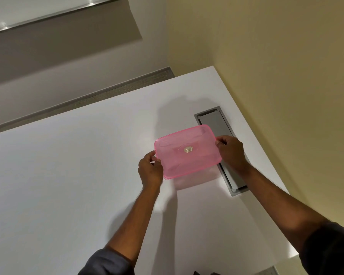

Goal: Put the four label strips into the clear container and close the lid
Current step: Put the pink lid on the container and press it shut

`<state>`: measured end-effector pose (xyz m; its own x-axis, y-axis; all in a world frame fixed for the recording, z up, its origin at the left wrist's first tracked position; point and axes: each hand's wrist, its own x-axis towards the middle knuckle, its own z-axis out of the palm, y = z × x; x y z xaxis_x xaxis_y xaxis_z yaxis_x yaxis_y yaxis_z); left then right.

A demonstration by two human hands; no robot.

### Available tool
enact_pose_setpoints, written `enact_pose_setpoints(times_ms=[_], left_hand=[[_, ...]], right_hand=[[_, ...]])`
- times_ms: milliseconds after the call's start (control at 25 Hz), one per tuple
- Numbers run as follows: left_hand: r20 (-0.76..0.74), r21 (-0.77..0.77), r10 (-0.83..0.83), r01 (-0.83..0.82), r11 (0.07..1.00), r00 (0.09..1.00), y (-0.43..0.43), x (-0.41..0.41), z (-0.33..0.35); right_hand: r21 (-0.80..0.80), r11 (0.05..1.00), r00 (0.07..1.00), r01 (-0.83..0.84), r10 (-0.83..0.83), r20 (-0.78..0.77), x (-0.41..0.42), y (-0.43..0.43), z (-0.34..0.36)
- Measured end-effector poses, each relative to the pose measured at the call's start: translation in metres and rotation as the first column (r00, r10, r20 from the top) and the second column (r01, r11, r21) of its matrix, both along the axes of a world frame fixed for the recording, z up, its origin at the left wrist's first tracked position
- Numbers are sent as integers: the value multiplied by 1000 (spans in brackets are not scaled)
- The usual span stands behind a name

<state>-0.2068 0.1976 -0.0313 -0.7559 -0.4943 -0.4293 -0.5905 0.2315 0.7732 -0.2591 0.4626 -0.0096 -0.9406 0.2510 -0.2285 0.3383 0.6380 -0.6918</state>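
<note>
Seen from the head camera, both arms reached forward over the white table point(68, 175), the left hand point(150, 169) and right hand point(230, 150) each curled around opposite ends of the pink lid point(187, 151) atop the clear container point(195, 178).

left hand point(150, 171) and right hand point(229, 152), arms outstretched, fingers curled

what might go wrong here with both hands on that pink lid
The left hand and right hand grip only the short ends of the pink lid, so its long sides may stay unseated. The container sits beside the grey cable hatch; pressing could slide it onto that.
</note>
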Motion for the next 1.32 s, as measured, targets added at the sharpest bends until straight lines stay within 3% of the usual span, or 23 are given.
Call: enact_pose_setpoints(times_ms=[320, 600, 920, 1120, 1320], left_hand=[[-84, -152, -141, 127, 980, 986, -4, -42, -17], [-52, -179, -72, 62, 982, 996, 8, -51, -26], [-50, -385, -62, 38, 922, 997, 31, -39, -27], [-19, -411, -69, 55, 910, 997, 32, -37, -29], [-7, -423, -74, 64, 904, 997, 30, -38, -30]], right_hand=[[-18, 999, 999, -36, 35, -21, 0, 3, -10], [5, 1000, 1000, 2, -2, 8, -3, 5, -19], [89, 995, 990, 48, -59, 128, 2, -6, -41], [120, 992, 994, 41, -53, 92, 15, -14, -50], [55, 995, 992, 86, -91, 90, 16, -11, -54]])
